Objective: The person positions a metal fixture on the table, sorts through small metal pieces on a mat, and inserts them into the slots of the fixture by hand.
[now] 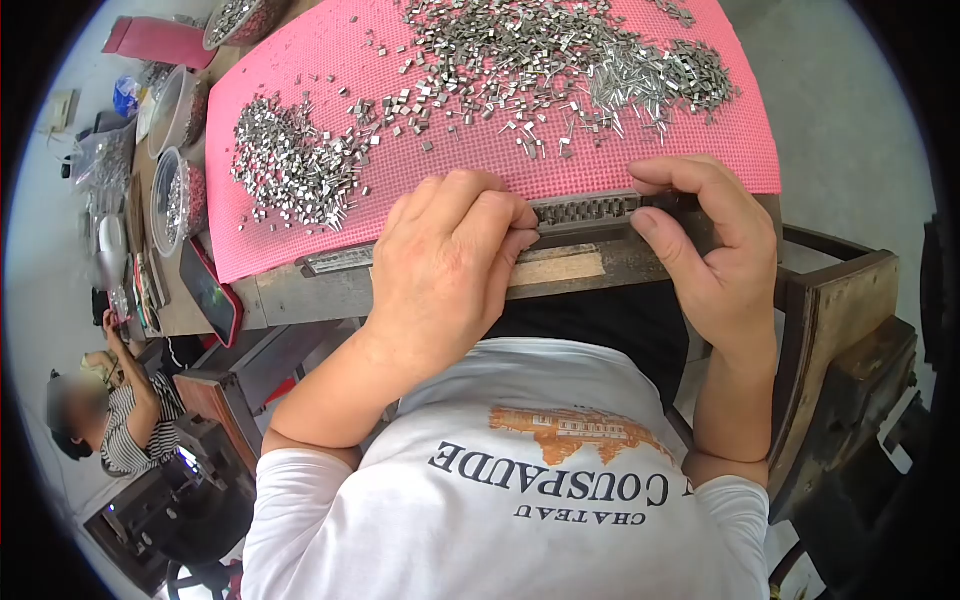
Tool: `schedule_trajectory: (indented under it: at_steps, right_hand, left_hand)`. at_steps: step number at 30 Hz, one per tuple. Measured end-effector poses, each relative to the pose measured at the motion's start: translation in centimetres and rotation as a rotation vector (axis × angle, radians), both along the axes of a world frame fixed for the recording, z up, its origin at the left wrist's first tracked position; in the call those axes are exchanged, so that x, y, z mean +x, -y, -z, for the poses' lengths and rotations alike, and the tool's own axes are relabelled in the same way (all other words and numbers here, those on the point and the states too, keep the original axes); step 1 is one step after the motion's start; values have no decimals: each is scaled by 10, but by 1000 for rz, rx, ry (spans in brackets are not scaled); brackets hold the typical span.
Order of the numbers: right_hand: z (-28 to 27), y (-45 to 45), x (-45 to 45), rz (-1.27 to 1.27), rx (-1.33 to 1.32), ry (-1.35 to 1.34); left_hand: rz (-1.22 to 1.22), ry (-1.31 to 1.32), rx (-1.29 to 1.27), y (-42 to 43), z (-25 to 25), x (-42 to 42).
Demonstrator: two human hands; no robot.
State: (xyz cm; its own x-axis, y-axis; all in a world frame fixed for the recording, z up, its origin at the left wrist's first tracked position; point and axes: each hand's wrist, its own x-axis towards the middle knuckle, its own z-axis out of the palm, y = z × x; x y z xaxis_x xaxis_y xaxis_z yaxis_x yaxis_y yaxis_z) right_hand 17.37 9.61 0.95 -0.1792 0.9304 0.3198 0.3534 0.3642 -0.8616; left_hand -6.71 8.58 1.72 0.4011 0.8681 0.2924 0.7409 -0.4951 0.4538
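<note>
A long dark metal strip (pixel 585 210) with a row of small slots lies along the table's front edge. My left hand (pixel 445 255) is bent over the strip, its thumb and fingertips pressed together; what they hold, if anything, is hidden. At the strip's right end my right hand (pixel 715 240) has its thumb and index finger apart, with nothing visible between them. Small metal pieces (pixel 300 165) are heaped on the pink mat (pixel 440 165), and a second pile (pixel 650 80) with thin pins lies behind my hands.
Clear bowls (pixel 178 200) of small parts stand left of the mat. A phone-like device (pixel 210 290) with a red edge lies at the table's left front. Another person (pixel 135 420) in a striped top is at the far left. A wooden frame (pixel 835 330) stands at right.
</note>
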Motion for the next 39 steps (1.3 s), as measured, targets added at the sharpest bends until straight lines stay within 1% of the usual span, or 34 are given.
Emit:
schedule_trajectory:
  at_steps: [1, 5, 7, 10, 15, 19, 21, 22, 24, 26, 27, 29, 30, 32, 33, 34, 36, 37, 39]
  right_hand:
    - [1, 0, 1, 2, -1, -1]
    - [-1, 2, 6, 13, 3, 21]
    - [-1, 3, 6, 33, -23, 23]
    - [0, 4, 6, 45, -23, 47]
    - [-5, 4, 5, 37, -39, 88]
    - [-12, 2, -4, 8, -34, 119]
    - [-13, 1, -10, -11, -6, 148]
    - [-15, 0, -15, -22, 0, 152]
    - [-19, -2, -26, -44, 5, 180]
    - [-28, -3, -34, -184, -29, 129]
    - [-37, -1, -43, -264, -57, 29]
    - [-55, 3, -54, -576, -158, -252]
    - [-62, -2, -57, -800, -213, -369]
    - [-77, -23, -75, -1227, -267, -509]
    - [-82, -12, -80, -1179, -272, -561]
    - [-85, -8, -85, -1186, -278, -549]
    - [-89, -5, -96, -1283, -339, -734]
    - [-102, -30, -108, -1519, -281, -561]
    - [-98, -28, -109, -1535, -321, -596]
  left_hand:
    - [1, 14, 29, 0, 1, 0]
    - [-11, 7, 2, 0, -4, 1]
    - [-24, 69, 87, 4, 1, 2]
    - [-48, 185, 52, 3, 8, 1]
    - [-60, 188, 54, 3, 11, 2]
    - [-19, 266, 38, 4, 8, -10]
    - [-16, 301, 140, 6, 4, -28]
    - [-58, 326, 103, 8, 4, -42]
    - [-194, 256, 175, 9, 3, -74]
    - [-358, 265, 217, 11, 6, -103]
    - [-417, 257, 198, 13, 6, -116]
    - [-512, 244, 173, 18, 4, -135]
    - [-523, 252, 173, 19, 5, -142]
    - [-520, 167, 215, 20, 9, -152]
    - [-528, 176, 215, 21, 11, -153]
    - [-516, 207, 193, 20, 11, -152]
    - [-491, 239, 183, 18, 16, -151]
    - [-500, 248, 184, 16, 18, -151]
    - [-512, 205, 145, 15, 21, -150]
